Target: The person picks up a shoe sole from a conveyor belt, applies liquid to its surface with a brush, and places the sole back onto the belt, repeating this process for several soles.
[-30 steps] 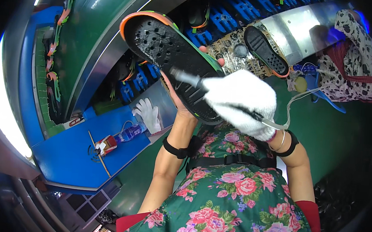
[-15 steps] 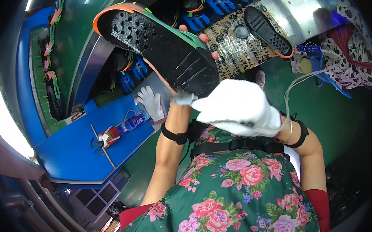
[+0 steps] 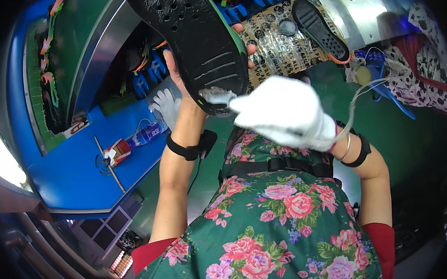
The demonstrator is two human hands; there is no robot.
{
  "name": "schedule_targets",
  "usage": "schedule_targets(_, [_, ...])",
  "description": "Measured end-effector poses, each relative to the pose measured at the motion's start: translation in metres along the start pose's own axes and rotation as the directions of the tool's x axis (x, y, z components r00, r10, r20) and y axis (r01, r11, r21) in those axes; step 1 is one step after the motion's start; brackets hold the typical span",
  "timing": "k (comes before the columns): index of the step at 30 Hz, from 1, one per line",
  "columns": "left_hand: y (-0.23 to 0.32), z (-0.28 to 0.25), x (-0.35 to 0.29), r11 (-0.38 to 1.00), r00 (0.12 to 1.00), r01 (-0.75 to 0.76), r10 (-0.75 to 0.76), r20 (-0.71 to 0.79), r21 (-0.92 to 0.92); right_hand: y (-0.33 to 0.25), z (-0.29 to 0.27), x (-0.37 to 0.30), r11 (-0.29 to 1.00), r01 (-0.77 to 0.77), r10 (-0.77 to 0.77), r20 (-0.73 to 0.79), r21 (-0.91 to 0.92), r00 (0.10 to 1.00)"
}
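My bare left hand [image 3: 176, 76] grips a shoe sole [image 3: 191, 44] from behind, thumb at its left edge and fingertips at its right. Its upturned face is black, with round holes at the far end and grooves at the near end; the rim is orange and green. A wet shine lies on the black face. My white-gloved right hand [image 3: 285, 112] is closed on a small brush [image 3: 217, 94], mostly hidden in the glove. The bristles touch the sole's near end.
A second black sole [image 3: 322, 30] lies on a taped brown surface [image 3: 271, 44], beside a round pale disc [image 3: 287, 26]. On the blue table [image 3: 70, 186] are a bottle [image 3: 149, 132], a red packet [image 3: 117, 153], a thin stick and a white glove [image 3: 166, 107]. Soles line the left conveyor.
The sole has tilted more upright and its far end now leaves the top of the view. My brush has moved from beside the sole's near edge onto its face.
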State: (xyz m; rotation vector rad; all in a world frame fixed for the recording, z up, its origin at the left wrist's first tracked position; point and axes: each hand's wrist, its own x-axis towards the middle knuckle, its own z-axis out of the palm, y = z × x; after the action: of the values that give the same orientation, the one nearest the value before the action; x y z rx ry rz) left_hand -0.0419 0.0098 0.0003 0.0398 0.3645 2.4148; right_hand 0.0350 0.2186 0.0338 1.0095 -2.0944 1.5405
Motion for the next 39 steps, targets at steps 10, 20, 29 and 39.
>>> schedule_targets(10, [0.019,0.007,-0.006,0.981,0.982,0.188,-0.188,-0.014,0.043,0.001,0.000,0.000,0.999,0.035,-0.038,0.117,0.032,0.992])
schedule_targets(20, [0.047,-0.023,-0.010,0.820,0.929,0.305,-0.145,-0.339,0.485,-0.005,0.002,0.005,0.983,-0.092,0.071,0.136,0.157,0.988])
schedule_targets(29, [0.032,-0.001,-0.018,0.980,0.969,0.166,-0.142,-0.203,0.110,-0.003,0.001,0.023,0.872,-0.391,0.386,0.075,0.294,0.919])
schedule_targets(39, [-0.009,-0.005,-0.056,0.957,0.967,-0.081,0.007,-0.256,-0.280,0.015,-0.011,0.064,0.924,-0.313,0.306,0.068,0.220,0.950])
